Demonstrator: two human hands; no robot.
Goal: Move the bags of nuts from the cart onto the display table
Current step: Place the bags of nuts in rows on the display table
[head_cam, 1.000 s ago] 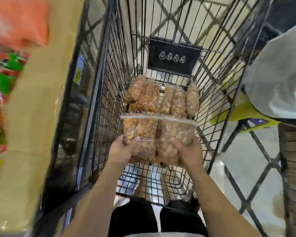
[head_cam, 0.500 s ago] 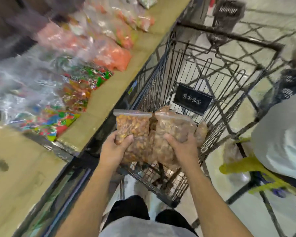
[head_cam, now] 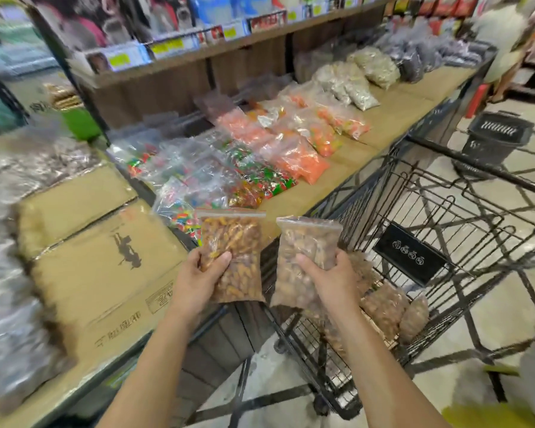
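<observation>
Having risen from the cart (head_cam: 410, 257), the left hand (head_cam: 198, 284) is gripping one darker bag (head_cam: 233, 239), the right hand (head_cam: 335, 282) one paler bag (head_cam: 306, 242); three bags (head_cam: 383, 307) are lying inside.

The darker bag of nuts (head_cam: 233, 254) and the paler bag of nuts (head_cam: 306, 242) are clear, glossy plastic film, crinkled, each with a zip strip. The cart (head_cam: 488, 168) is black-coated metal wire. Matt brown paper covers the counter (head_cam: 318, 193). The boxes (head_cam: 99, 267) are dull, printed cardboard. The sweet bags (head_cam: 297, 156) are shiny, wrinkled plastic. The basket (head_cam: 501, 134) looks like matt black plastic.
</observation>
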